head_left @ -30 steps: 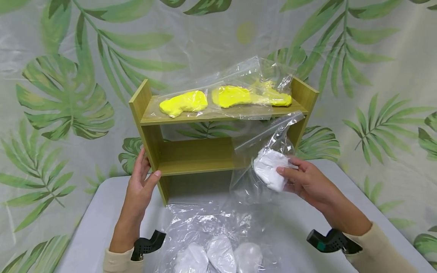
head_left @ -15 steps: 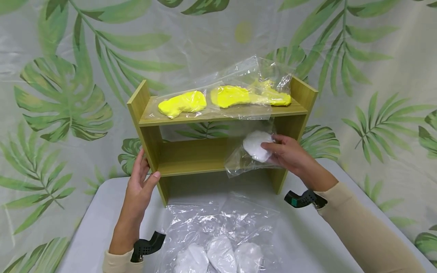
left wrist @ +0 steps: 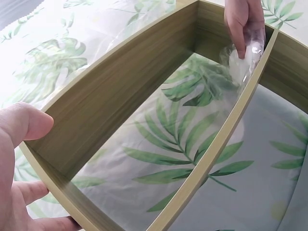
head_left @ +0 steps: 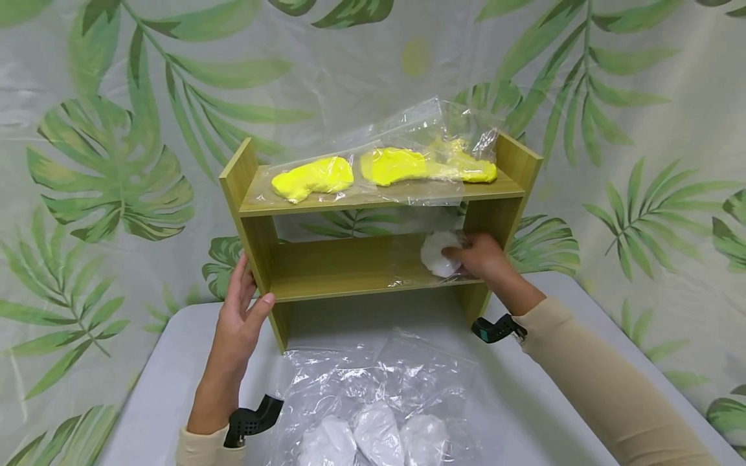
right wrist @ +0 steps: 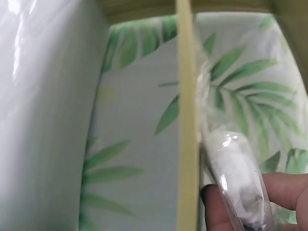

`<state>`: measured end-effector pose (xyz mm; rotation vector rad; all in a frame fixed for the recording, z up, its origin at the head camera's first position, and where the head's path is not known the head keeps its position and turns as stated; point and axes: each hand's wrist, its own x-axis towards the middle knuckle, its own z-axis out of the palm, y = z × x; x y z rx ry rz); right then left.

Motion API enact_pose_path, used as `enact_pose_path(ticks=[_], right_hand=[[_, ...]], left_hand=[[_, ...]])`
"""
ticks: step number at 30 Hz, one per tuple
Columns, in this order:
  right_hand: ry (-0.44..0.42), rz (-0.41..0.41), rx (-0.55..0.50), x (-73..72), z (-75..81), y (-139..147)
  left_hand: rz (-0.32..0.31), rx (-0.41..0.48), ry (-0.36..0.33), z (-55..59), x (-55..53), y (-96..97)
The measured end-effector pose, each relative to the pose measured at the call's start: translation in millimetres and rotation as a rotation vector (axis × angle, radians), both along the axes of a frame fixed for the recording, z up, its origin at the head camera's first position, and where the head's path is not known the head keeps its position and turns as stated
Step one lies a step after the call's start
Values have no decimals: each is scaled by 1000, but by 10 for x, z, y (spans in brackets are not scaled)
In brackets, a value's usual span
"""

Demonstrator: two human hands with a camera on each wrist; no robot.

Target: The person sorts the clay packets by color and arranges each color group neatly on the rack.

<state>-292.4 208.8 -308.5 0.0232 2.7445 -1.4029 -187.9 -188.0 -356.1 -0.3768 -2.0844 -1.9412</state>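
Observation:
My right hand (head_left: 481, 254) pinches a clear zip bag with a white clay-like lump (head_left: 437, 254) at the right end of the shelf's middle board. In the right wrist view, the thumb and a finger lie on opposite sides of the bagged lump (right wrist: 238, 168). My left hand (head_left: 237, 310) holds the left side panel of the small wooden shelf (head_left: 326, 262), thumb at the front edge and fingers along the outer face. The left wrist view shows that thumb (left wrist: 33, 122) over the panel.
Bags of yellow clay-like lumps (head_left: 315, 178) lie across the top board. In front of the shelf, several bagged white lumps (head_left: 377, 433) rest on the white table (head_left: 524, 414). A leaf-print cloth (head_left: 361, 77) hangs behind.
My right hand has carried the bagged white lump from in front of the shelf, inward and left, down onto the middle board. The left hand has stayed on the side panel.

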Motion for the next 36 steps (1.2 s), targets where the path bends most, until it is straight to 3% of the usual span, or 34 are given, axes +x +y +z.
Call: enact_pose_path(ticks=[5, 9, 13, 23, 28, 32, 36], right_hand=[[120, -29, 219, -11, -71, 8], [236, -45, 310, -22, -113, -20], [296, -55, 352, -30, -138, -40], [325, -66, 436, 5, -107, -52], [356, -27, 429, 41, -80, -19], [359, 7, 397, 151, -25, 21], [325, 33, 327, 354, 65, 68]], left_hand=[[13, -20, -9, 2, 6, 4], [22, -27, -12, 6, 6, 1], [29, -30, -17, 12, 9, -3], [17, -37, -35, 26, 31, -1], [18, -47, -38, 21, 31, -7], [24, -69, -54, -8, 30, -19], [31, -95, -70, -41, 36, -36]])
